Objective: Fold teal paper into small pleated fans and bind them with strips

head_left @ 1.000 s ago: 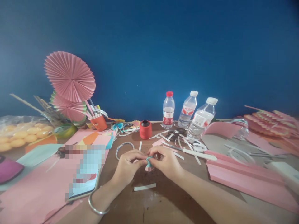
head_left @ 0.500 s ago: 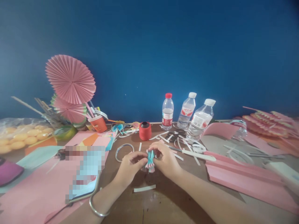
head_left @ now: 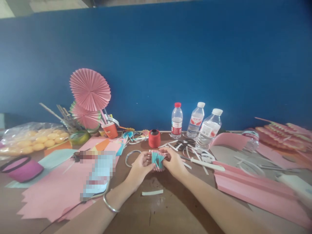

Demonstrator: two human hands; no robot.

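Centrally, your left hand (head_left: 140, 167) and right hand (head_left: 175, 163) pinch the pleated paper (head_left: 158, 160). A white strip (head_left: 152, 192) lies below them.

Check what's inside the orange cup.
Slim, pen-like sticks poke out of the orange cup; their lower ends and anything deeper are hidden by its wall.

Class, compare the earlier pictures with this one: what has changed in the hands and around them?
The pleated paper, pinched into a narrow bundle earlier, is now spread wider between the left hand and right hand; both still hold it. The camera's view has shifted, showing more of the purple container. The white strip and red spool stayed put.
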